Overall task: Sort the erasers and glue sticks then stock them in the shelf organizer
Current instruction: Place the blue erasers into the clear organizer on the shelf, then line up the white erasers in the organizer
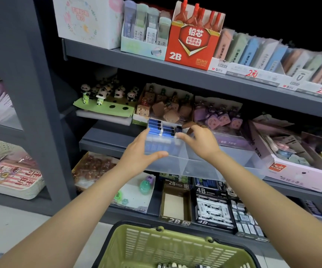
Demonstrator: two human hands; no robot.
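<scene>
Two hands are up at the middle shelf (106, 140), both on a clear organizer (204, 161) that sits at its front edge. My left hand (139, 151) grips the organizer's left end, thumb curled along the front wall and fingers up the side. My right hand (199, 141) is over the divider, index finger and thumb pinching a dark blue eraser (179, 129) at the top of the left compartment. Between the two hands that compartment is packed with blue-sleeved erasers (161, 128) stacked in rows; the compartment under my right wrist looks bare through the plastic. Just behind the hands stand boxes of brown figures (164, 107) and purple ones (220, 117), with panda toppers (106, 91) off to the left of my left hand. Above the hands, on the upper shelf, is a red 2B lead box (193, 45) with pastel packs on either side. Below my forearms the lower shelf carries black 2B and 4B boxes (212, 207), and nearest me, between my elbows, is a green basket (175, 248); a few small pale items show at its bottom edge, too cut off for me to tell what they are. I see no glue sticks I can identify with certainty.
</scene>
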